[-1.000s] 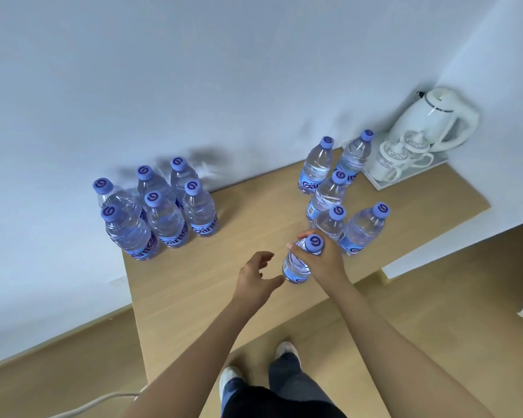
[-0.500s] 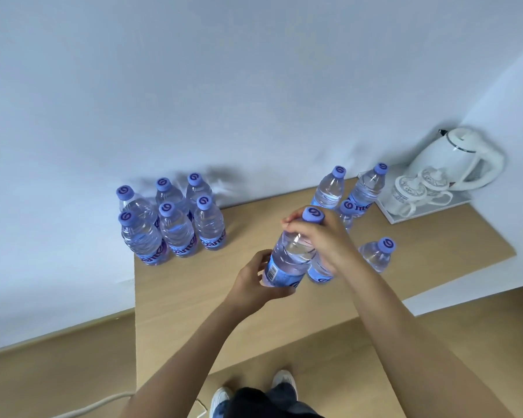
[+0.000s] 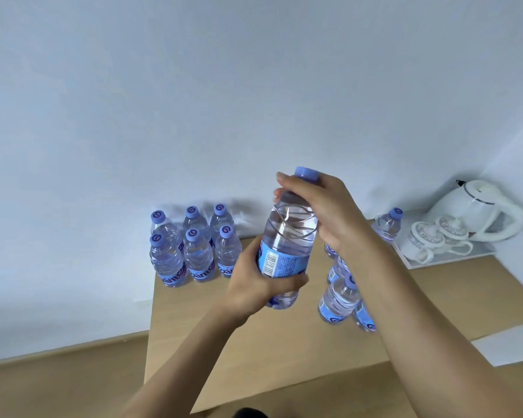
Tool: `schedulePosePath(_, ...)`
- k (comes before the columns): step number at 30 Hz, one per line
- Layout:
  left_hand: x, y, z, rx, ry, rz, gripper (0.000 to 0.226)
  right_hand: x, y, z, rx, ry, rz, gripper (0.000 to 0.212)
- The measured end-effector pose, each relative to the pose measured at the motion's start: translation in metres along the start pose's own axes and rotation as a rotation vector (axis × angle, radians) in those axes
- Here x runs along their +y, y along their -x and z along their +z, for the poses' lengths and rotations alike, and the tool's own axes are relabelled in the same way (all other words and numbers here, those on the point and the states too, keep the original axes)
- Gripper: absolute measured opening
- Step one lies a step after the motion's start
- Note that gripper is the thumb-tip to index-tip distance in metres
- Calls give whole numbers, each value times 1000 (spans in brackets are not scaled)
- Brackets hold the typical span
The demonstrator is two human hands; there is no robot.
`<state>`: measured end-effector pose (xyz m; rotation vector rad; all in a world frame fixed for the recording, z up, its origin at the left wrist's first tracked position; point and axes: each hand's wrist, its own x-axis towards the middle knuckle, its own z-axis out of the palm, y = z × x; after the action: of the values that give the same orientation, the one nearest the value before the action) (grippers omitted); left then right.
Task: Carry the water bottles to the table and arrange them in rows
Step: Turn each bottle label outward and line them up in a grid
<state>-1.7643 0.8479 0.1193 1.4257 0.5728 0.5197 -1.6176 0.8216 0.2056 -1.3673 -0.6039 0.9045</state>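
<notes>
Up above the wooden table (image 3: 212,351), a water bottle (image 3: 287,245) with a purple cap is held upright in both hands. The right hand (image 3: 323,212) curls around its neck and shoulder just below the cap, while the left hand (image 3: 254,285) wraps the lower body over the blue label, thumb across the front. Six more bottles (image 3: 194,251) stand in two tight rows of three at the table's far left corner by the wall. Other bottles (image 3: 338,300) stand in a looser cluster to the right, partly hidden by the right forearm. A white electric kettle (image 3: 477,209) and two patterned cups (image 3: 435,239) sit on a tray (image 3: 480,251) at the far right
</notes>
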Motion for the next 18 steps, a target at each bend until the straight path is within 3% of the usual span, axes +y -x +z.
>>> schedulePosePath(4,18,0,2,94,35,48,48,-8,15,19,107,101,-121,33)
schedulePosePath(11,31,6,5,184,-14,93,53,-15,20,32,40,-7,-137,16)
schedulePosePath(18,41,12,-11,-92,123,18,47,-19,11,19,-164,-132,-40,12)
